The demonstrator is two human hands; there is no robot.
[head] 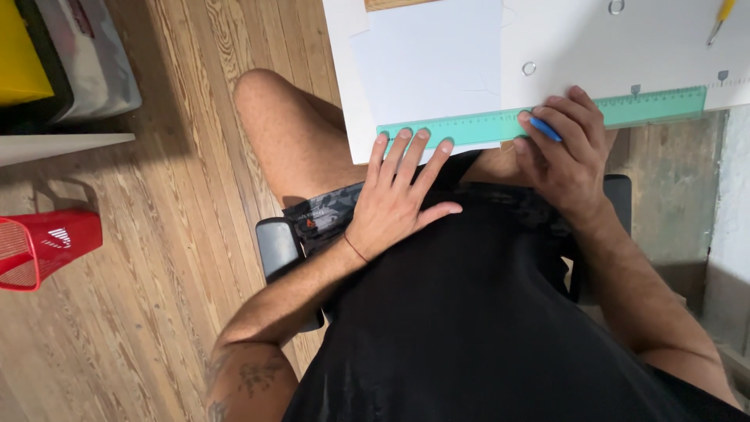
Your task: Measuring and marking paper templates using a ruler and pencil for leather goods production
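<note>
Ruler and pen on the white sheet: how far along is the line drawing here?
Done: the green ruler lies flat along the near edge of the white sheet. In hand: the left hand presses its fingertips on the ruler's left end, while the right hand holds a blue pen against the ruler's edge. Left: no drawn line can be made out along the ruler.

Left hand [398, 191] pins green ruler [500, 123]; right hand [564, 148] grips blue pen [544, 129]
</note>
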